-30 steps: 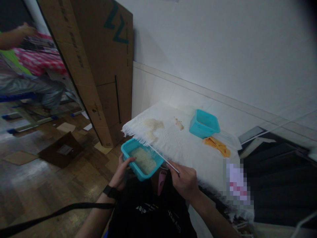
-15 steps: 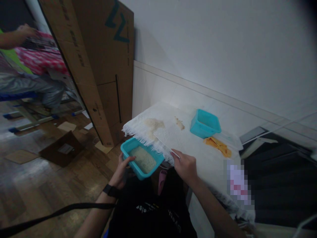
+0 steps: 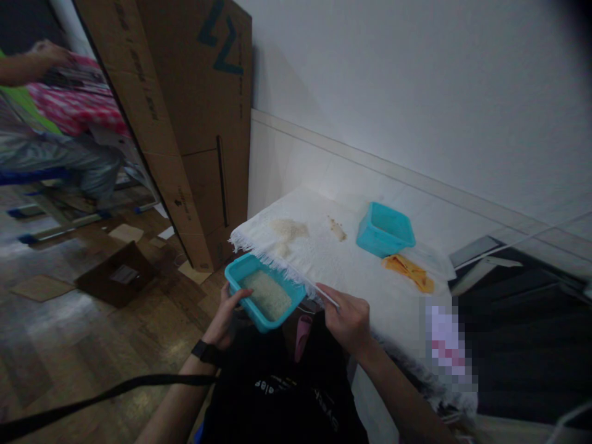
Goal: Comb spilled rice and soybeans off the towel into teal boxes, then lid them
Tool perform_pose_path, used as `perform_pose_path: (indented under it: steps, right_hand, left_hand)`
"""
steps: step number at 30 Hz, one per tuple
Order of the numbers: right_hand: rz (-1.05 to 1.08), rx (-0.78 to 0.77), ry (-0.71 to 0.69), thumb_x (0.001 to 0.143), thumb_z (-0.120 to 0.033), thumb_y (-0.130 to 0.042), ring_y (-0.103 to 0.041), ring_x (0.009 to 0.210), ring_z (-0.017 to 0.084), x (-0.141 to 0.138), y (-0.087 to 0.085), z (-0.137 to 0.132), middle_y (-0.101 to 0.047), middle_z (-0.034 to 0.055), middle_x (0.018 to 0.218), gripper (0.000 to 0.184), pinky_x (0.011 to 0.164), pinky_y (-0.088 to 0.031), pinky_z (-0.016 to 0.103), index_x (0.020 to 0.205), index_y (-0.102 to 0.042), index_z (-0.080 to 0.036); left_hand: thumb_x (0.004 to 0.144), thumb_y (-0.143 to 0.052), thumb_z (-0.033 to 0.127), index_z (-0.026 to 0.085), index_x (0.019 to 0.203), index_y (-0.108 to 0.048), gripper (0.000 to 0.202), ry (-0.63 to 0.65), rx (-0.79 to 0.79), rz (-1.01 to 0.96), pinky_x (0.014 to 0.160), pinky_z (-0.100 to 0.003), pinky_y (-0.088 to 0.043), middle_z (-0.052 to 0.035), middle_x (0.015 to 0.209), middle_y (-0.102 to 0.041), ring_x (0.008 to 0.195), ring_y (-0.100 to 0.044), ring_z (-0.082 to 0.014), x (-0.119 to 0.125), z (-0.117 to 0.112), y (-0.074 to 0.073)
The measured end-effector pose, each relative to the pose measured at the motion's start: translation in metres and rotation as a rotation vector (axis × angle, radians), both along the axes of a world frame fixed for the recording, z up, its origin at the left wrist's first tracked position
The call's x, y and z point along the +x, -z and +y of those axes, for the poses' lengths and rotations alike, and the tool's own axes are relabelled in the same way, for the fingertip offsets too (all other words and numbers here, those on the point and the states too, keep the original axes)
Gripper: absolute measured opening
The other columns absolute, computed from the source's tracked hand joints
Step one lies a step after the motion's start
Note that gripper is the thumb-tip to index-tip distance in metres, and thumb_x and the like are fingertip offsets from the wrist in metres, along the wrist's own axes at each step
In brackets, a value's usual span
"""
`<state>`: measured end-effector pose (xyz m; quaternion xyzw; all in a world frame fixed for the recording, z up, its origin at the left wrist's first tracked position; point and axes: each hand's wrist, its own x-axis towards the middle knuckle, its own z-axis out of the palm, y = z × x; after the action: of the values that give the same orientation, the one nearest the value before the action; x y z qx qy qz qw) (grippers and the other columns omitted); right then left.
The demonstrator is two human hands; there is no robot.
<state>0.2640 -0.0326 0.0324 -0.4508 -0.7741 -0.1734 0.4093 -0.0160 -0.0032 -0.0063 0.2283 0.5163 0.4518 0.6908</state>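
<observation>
I've got the left hand (image 3: 226, 313) clamped on the blue tub (image 3: 265, 324), thumb over the rim, pale grain (image 3: 271, 293) inside; tub's at the fringed edge of the white cloth (image 3: 346, 268). Right hand (image 3: 348, 317) fingers closed on a thin stick (image 3: 329, 298). Second tub (image 3: 380, 239) rests on the cloth.

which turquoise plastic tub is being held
The rectangular turquoise plastic tub with pale grains in the left hand; the other tub stands on the white fringed cloth beside the crumpled orange cloth.
</observation>
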Motion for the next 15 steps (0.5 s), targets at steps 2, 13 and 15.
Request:
perform_pose_path:
  steps: [2, 13, 15]
  right_hand:
    - [0.004, 0.009, 0.082, 0.1, -0.011, -0.059, -0.084, 0.076, 0.019, 0.007, -0.004, 0.013, -0.087, 0.0085, 0.098, 0.028, 0.074, -0.066, 0.025, 0.107, -0.085, -0.018]
    - [-0.063, -0.099, 0.179, 0.106, -0.024, -0.061, -0.079, 0.063, 0.017, 0.015, 0.004, 0.048, -0.085, 0.0081, 0.082, 0.027, 0.063, -0.055, 0.021, 0.101, -0.086, -0.019]
    - [-0.066, -0.076, 0.148, 0.106, -0.022, -0.061, -0.079, 0.063, 0.017, 0.012, 0.006, 0.046, -0.086, 0.0081, 0.085, 0.025, 0.064, -0.056, 0.021, 0.102, -0.086, -0.019]
  left_hand:
    - [0.082, -0.085, 0.046, 0.04, 0.156, -0.037, 0.088, 0.003, -0.016, 0.006, 0.077, -0.045, -0.064, -0.0098, 0.13, -0.064, 0.096, -0.073, -0.0281, 0.0, 0.0, 0.0]
    - [0.08, -0.086, 0.045, 0.039, 0.158, -0.036, 0.093, -0.051, -0.007, 0.028, 0.073, -0.043, -0.063, -0.0104, 0.13, -0.064, 0.094, -0.071, -0.0271, -0.003, 0.003, -0.002]
    - [0.079, -0.087, 0.046, 0.039, 0.158, -0.036, 0.094, -0.05, -0.016, 0.034, 0.072, -0.042, -0.062, -0.01, 0.127, -0.065, 0.092, -0.072, -0.0271, -0.003, 0.004, -0.002]
